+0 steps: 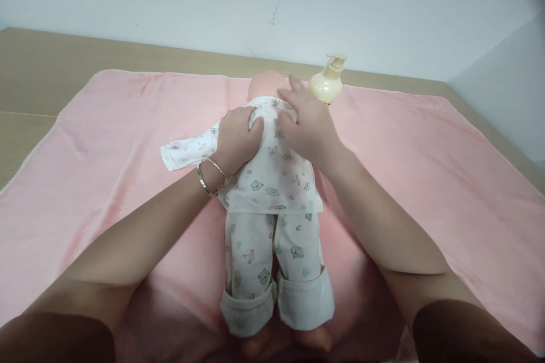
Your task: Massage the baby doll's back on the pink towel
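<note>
A baby doll [275,176] lies lengthwise in front of me, its bare head [266,85] at the far end and its feet towards me. It wears a white printed top [272,190] and matching pants [297,244] with turned-up cuffs. My left hand [239,139] is closed round the doll's shoulder area on the left, thumb on the top; bangles [208,177] circle that wrist. Over the doll's upper right side, my right hand [310,122] has its fingers apart, slightly blurred. One sleeve [189,150] stretches flat to the left. The other sleeve is hidden.
A pink blanket [426,181] with some creases lies under the doll on a wooden table [55,62]. Beyond the right hand, a cream pump bottle [327,84] stands near the blanket's far edge. A pale wall [179,5] rises behind the table.
</note>
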`<act>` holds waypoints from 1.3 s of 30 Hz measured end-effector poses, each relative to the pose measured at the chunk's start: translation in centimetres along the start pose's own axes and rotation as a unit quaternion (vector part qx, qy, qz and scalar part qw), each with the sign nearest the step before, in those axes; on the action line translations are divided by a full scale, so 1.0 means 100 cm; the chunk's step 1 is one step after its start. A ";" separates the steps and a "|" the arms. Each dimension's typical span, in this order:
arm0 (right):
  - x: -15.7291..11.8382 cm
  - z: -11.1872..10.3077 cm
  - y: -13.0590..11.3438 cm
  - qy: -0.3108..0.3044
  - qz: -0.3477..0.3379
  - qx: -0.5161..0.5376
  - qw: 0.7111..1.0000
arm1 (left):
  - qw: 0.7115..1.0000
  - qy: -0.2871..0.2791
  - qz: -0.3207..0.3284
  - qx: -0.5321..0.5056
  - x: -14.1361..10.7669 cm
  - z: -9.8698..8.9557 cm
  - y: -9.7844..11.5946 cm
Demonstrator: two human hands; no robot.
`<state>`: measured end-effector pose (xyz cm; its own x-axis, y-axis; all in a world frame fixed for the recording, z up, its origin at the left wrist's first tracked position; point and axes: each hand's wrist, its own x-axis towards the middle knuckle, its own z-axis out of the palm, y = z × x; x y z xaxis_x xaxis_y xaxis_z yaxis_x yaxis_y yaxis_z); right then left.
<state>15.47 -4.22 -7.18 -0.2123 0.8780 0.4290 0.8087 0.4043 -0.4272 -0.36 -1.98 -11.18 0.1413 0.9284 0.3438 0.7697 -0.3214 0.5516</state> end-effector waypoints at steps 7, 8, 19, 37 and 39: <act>0.012 -0.059 0.018 0.094 0.083 -0.002 0.992 | 0.998 -0.029 -0.020 -0.055 -0.002 -0.013 0.010; 0.012 -0.064 0.020 0.102 0.075 -0.001 0.992 | 0.995 -0.023 -0.029 -0.093 -0.004 -0.016 0.016; 0.024 -0.064 0.049 0.055 0.044 0.024 0.997 | 0.817 -0.106 -0.120 -0.554 0.038 -0.029 0.108; 0.040 -0.036 0.086 0.051 0.006 -0.031 0.998 | 0.749 -0.143 -0.170 -0.624 0.092 -0.002 0.113; 0.040 -0.036 0.082 0.056 0.005 -0.050 0.997 | 0.727 -0.143 -0.191 -0.643 0.091 -0.006 0.110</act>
<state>23.27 1.68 -6.12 -0.1462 0.8452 0.5141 0.8618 0.3640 -0.3533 9.05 2.79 -1.52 0.3360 0.9373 -0.0926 -0.4072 0.2332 0.8831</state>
